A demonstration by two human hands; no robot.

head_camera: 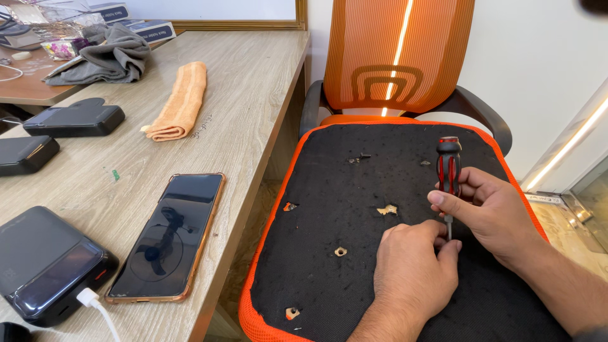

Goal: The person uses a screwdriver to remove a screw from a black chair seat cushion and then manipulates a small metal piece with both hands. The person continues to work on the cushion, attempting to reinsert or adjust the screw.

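Observation:
A black chair seat pad (329, 209) with an orange rim lies upside down on an orange mesh chair (392, 57). My right hand (491, 212) grips a red and black screwdriver (449, 168), held upright with its tip down on the pad. My left hand (415, 275) rests on the pad beside the tip, fingers pinched around the shaft's lower end. Several torn screw holes show in the black fabric, such as one (341, 251) left of my left hand. A loose dark screw (363, 155) lies near the pad's far edge.
A wooden desk (247, 101) stands to the left. On it lie a phone (170, 234) in an orange case, a black power bank (44, 263) with a white cable, two more black devices (76, 118), a folded orange towel (182, 101) and a grey cloth (107, 57).

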